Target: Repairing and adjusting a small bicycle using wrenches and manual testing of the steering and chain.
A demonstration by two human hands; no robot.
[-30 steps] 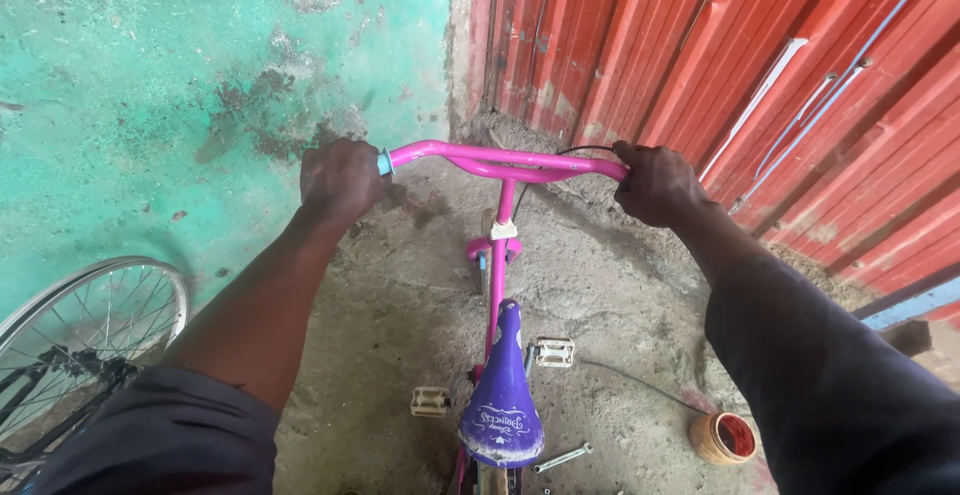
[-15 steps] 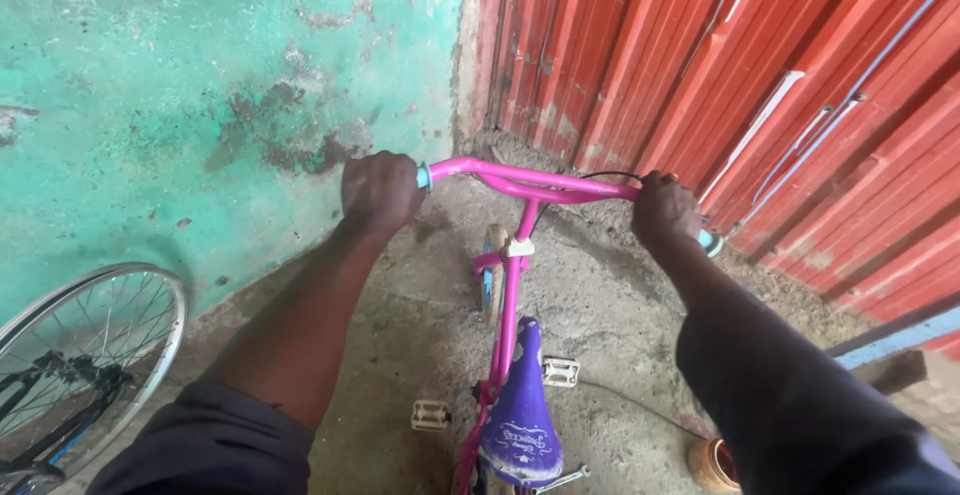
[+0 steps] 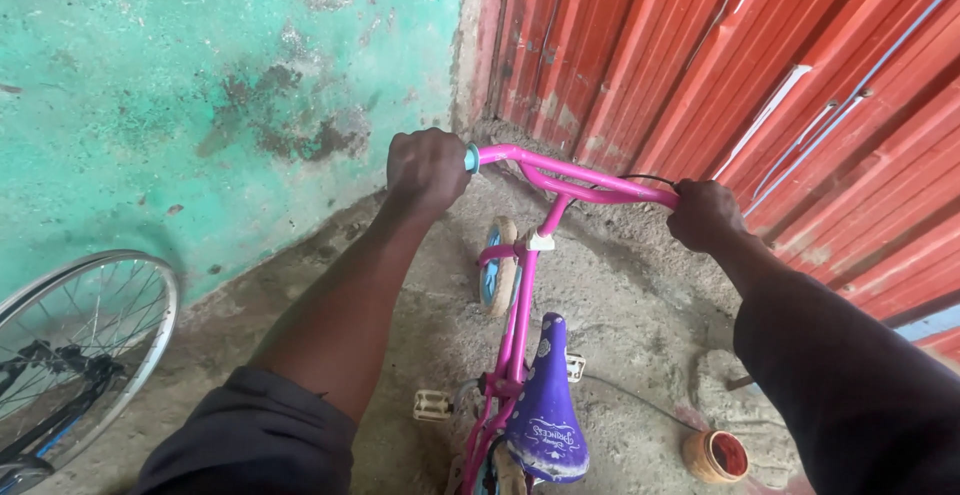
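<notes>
Gripping pink handlebars (image 3: 580,183), both fists (image 3: 428,168) clench over concrete floor (image 3: 640,295), turquoise wall (image 3: 200,85).

Only label: white printed logo (image 3: 549,434) on purple saddle (image 3: 541,395), bottom centre of frame. No pkgs, signs, screens.

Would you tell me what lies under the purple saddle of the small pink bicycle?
Under the purple saddle the pink frame runs down to a white pedal on bare concrete ground. The seat post and crank are covered by the saddle itself.
</notes>
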